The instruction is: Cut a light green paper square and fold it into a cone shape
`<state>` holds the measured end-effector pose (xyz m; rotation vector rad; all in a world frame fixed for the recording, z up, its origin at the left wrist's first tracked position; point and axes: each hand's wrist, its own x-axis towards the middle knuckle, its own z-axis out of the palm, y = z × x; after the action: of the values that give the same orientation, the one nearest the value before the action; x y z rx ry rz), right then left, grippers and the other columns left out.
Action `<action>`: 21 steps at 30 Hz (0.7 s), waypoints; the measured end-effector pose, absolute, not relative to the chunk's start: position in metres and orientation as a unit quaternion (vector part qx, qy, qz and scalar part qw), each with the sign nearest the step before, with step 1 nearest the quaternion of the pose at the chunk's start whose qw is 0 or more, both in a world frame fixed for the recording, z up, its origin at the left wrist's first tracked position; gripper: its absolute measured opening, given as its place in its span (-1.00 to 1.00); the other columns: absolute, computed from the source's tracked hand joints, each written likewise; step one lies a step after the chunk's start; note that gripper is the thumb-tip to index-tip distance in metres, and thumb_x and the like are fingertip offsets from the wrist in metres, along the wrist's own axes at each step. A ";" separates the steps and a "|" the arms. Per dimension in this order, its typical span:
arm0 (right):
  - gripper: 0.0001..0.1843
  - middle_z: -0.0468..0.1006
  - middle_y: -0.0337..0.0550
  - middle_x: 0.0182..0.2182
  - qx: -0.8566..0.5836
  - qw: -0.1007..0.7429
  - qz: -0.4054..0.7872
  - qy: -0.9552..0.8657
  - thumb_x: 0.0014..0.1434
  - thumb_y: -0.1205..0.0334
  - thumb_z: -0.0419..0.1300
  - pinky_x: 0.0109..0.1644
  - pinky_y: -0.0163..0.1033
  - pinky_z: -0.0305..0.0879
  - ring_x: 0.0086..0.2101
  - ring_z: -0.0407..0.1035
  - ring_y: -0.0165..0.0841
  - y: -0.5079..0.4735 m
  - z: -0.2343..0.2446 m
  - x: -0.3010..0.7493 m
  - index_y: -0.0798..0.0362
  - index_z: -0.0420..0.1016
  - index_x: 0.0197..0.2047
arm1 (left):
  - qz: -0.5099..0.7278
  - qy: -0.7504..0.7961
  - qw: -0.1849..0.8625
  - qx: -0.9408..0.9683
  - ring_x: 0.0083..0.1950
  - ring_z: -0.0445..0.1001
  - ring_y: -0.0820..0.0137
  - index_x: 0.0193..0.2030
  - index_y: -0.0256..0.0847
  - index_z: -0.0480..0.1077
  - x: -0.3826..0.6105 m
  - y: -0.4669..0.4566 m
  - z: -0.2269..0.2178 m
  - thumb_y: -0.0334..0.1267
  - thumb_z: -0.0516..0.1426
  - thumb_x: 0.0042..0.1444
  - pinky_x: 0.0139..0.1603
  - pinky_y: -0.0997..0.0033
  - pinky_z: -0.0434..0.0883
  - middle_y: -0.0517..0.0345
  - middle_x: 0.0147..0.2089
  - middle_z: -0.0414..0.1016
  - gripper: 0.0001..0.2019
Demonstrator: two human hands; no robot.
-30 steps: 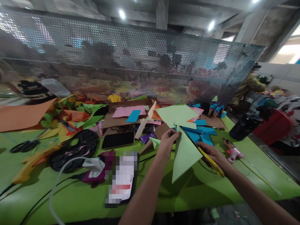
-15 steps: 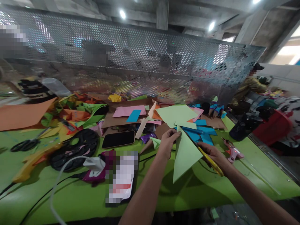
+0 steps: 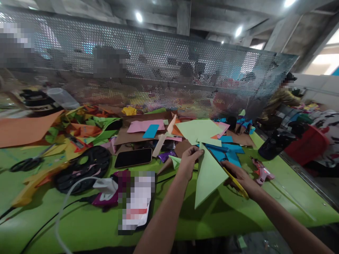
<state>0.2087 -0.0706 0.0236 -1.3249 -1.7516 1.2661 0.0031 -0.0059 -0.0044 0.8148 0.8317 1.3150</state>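
My left hand pinches the upper edge of a light green paper piece, which hangs down to a point. Yellow-handled scissors are in my right hand, their fingers closed round the handles. The scissor blades lie along the paper's right edge and are partly hidden by it. Just beyond my hands is a larger light green sheet, with a narrow green strip in front of it. Blue paper pieces lie behind the blades.
A pink glue gun and dark bottle stand to the right. Left are phones, a magenta power adapter, a black tray, a yellow glue gun and dark scissors. Perforated metal panel behind.
My right hand and the scissors have shifted slightly left and toward the paper. My left hand keeps its hold on the green paper, nearly still.
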 end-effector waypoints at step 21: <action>-0.51 0.49 -0.11 -0.17 -0.462 0.313 0.434 -0.707 0.19 -0.14 0.17 -0.11 -0.22 0.36 -0.17 0.36 -0.24 -0.068 0.020 0.210 -0.04 0.44 0.08 | 0.546 0.366 0.657 0.369 -0.55 0.27 0.55 -0.49 -0.23 0.33 0.006 -0.009 -0.002 -0.03 0.42 -0.35 -0.53 0.56 0.18 0.29 -0.56 0.34 -0.56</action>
<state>0.2104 -0.0685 0.0204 -1.2195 -1.8641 1.1455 0.0058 -0.0093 -0.0023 0.8355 0.8300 1.2357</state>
